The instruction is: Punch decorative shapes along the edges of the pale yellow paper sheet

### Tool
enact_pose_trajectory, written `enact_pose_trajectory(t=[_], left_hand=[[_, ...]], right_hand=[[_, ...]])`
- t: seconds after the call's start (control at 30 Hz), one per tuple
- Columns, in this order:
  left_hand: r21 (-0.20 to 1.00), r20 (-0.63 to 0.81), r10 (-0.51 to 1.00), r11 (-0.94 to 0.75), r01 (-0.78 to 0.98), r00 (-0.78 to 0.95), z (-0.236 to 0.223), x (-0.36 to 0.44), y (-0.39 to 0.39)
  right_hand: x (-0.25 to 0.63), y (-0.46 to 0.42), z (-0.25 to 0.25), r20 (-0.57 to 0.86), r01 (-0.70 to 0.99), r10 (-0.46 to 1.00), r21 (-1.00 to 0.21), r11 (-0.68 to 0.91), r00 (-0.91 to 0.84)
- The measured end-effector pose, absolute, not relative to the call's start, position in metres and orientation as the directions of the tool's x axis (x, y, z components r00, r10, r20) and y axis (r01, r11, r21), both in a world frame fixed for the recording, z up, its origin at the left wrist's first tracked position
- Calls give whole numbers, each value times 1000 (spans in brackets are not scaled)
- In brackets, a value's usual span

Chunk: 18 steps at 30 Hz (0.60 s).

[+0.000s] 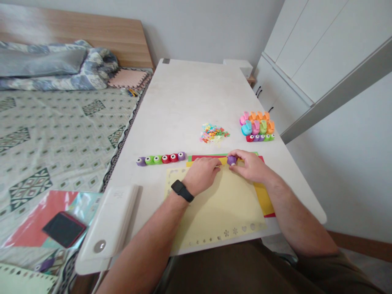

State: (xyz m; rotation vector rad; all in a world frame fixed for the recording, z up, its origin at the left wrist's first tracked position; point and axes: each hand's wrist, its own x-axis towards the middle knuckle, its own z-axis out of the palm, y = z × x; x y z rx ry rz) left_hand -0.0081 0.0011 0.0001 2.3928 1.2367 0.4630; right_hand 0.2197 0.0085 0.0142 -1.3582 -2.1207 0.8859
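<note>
A pale yellow sheet of paper (226, 204) lies before me, with punched shapes such as flowers and a heart along its near edge and more holes at its far left corner. My right hand (252, 166) is closed around a small purple craft punch (231, 160) at the sheet's far edge. Just left of the punch, my left hand (202, 173), with a black watch on the wrist, has its fingers curled on that same edge, gripping the paper. Yellow, red and green paper sheets (265, 200) stick out from underneath.
Several small punches (161, 158) stand in a row at left. Colourful paper cutouts (213, 133) are heaped beyond my hands. More punches (257, 123) stand grouped at right. A white device (110, 220) sits at the table's left edge, beside the bed (61, 134).
</note>
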Motion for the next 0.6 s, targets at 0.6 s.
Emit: enact_pose_trajectory(t=[0.6], left_hand=[[518, 96, 838, -503, 692, 537, 1, -10, 1]], right_hand=[[220, 21, 0, -92, 90, 990, -993, -83, -107]])
